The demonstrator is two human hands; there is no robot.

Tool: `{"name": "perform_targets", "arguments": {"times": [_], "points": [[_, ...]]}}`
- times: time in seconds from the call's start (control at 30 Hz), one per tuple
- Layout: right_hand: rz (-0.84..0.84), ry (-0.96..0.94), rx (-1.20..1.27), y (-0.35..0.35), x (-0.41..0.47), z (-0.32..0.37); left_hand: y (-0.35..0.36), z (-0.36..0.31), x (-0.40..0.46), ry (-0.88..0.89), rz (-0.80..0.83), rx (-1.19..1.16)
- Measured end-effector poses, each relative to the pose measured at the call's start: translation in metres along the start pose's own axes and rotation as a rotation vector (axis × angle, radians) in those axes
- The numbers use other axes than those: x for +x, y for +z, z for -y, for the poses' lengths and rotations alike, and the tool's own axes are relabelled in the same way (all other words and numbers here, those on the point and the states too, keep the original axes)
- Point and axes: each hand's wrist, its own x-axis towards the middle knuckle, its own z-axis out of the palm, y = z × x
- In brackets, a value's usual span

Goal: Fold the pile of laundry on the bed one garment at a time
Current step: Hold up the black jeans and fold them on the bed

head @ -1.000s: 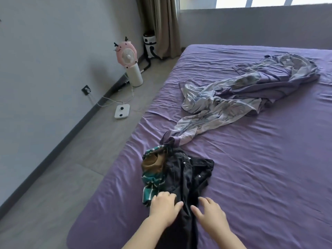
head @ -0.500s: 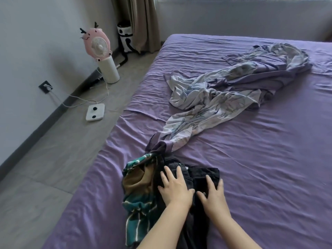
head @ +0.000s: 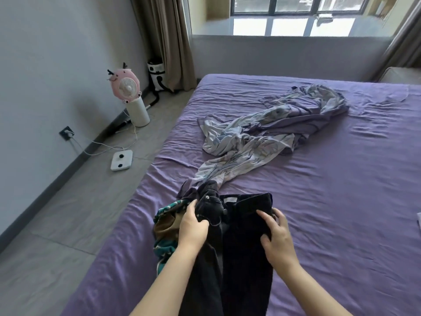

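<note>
Black jeans (head: 246, 247) lie lengthwise on the purple bed (head: 341, 201), waistband away from me. My left hand (head: 192, 224) grips the left side of the waistband, near the button. On the right side of the waistband my right hand (head: 275, 233) holds the cloth, thumb and fingers curled on it. A teal, brown and white patterned garment (head: 165, 231) lies bunched under the jeans' left edge. A pale blue and purple crumpled cloth (head: 262, 137) stretches from the jeans toward the far right of the bed.
The bed's left edge drops to a grey floor. There stand a pink fan (head: 127, 87) on a white base, a white device (head: 121, 159) with a cord to a wall socket, and a vacuum (head: 157, 74) by the curtain. A white scrap (head: 418, 218) lies at the bed's right.
Both hands have moved up the jeans and apart, from lying flat on them to gripping the waistband. The jeans are spread wider. The camera has tilted up.
</note>
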Motion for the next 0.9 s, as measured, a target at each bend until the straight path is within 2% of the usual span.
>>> {"name": "perform_targets", "arguments": {"times": [0.2,0.3,0.53,0.77,0.83,0.9], "points": [[-0.064,-0.222,0.063,-0.105,-0.055,0.039,-0.011,-0.081,-0.096,0.165,0.007,-0.07],[-0.141,-0.304,0.065,-0.162,-0.082,0.051,-0.01,-0.114,-0.139,0.234,-0.075,-0.058],[-0.348,-0.309,0.027,-0.303,-0.129,0.062,-0.026,-0.203,-0.219,0.466,-0.063,-0.195],[-0.557,-0.424,0.146,-0.398,-0.165,0.083,-0.035,-0.268,-0.286,0.485,0.019,-0.411],[-0.608,-0.484,0.102,-0.416,-0.175,0.093,-0.036,-0.281,-0.305,0.472,0.063,-0.476],[-0.629,-0.528,0.044,-0.431,-0.183,0.101,-0.034,-0.29,-0.32,0.525,0.048,-0.413]]}}
